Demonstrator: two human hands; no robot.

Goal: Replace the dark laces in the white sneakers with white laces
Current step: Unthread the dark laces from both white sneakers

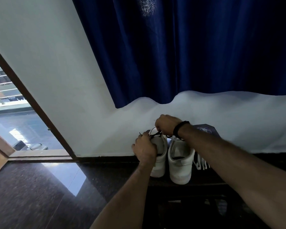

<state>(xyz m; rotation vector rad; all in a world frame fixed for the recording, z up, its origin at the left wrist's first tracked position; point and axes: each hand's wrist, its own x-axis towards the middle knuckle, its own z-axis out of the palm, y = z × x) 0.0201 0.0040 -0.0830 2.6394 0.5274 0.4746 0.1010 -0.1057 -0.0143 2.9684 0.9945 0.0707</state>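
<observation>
**Pulling the dark lace out of the left shoe**

Two white shoes are sitting side by side on a dark shelf by the wall. The left hand (144,148) is gripping the left shoe (159,156) around its side and holding it steady. The right hand (166,124) is curling its fingers over the front of that shoe and pinching the dark lace (156,134), which is sticking out between the two hands. The right shoe (180,161) is resting just beside it, and no hand is touching it. The white laces (201,163) are lying in a small pile just to the right of the shoes.

What could go wrong? The dark lace is looking thin and may be getting stuck in a hole, so a hard pull could be tipping the shoe or bumping its neighbour off the shelf. The right arm is reaching over the white laces and could be sweeping them off too.

A blue curtain (188,55) is hanging above, and a dark box (205,129) is sitting behind the right wrist. An open doorway (15,121) is on the left. The hands are hiding most of the lace holes.
</observation>
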